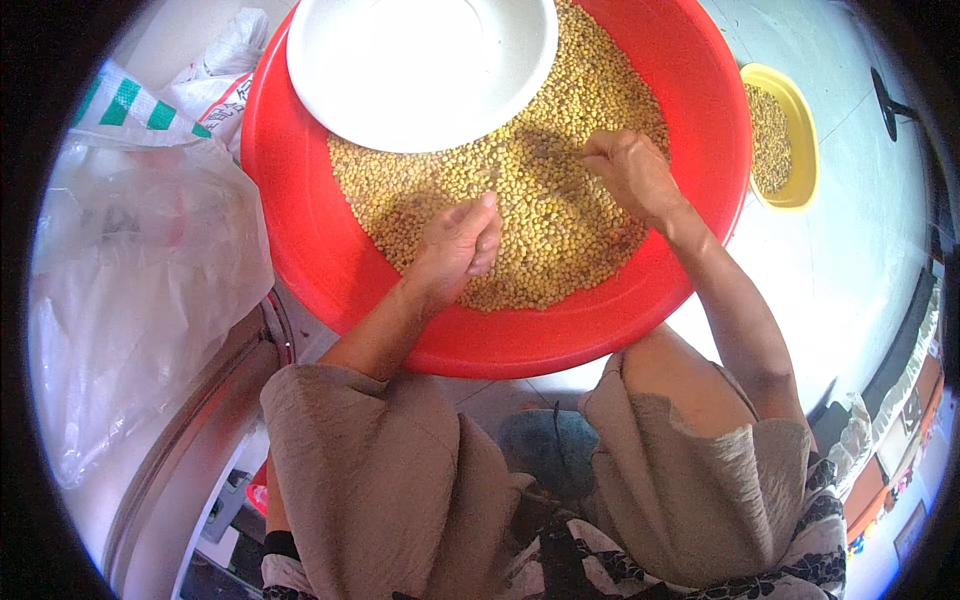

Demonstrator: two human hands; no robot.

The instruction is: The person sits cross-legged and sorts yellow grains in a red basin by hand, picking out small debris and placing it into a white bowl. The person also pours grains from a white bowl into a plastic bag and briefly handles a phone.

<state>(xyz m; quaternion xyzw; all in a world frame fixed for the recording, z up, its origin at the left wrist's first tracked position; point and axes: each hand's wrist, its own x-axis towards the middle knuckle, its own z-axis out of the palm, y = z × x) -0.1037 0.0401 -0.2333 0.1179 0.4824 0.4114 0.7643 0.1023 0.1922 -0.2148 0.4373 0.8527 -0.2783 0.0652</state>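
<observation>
A large red plastic basin (315, 247) holds a broad layer of yellow soybeans (540, 255), with some darker ones among them. Over the beans at the basin's far side sits a white bowl (420, 71), very bright inside. My left hand (463, 244) is just above the beans near the middle, its fingers curled and thumb on top; whether something is inside cannot be seen. My right hand (630, 169) is farther to the right over the beans, its fingertips pinched together and pointing left. What lies between those fingertips is too small to tell.
A yellow plastic tub (806, 150) with darker beans or bits stands on the tiled floor at the right. Clear plastic bags (150, 285) and woven sacks (124, 101) lie at the left, beside a curved brown-edged piece of furniture (195, 420). The basin's near rim is by my knees.
</observation>
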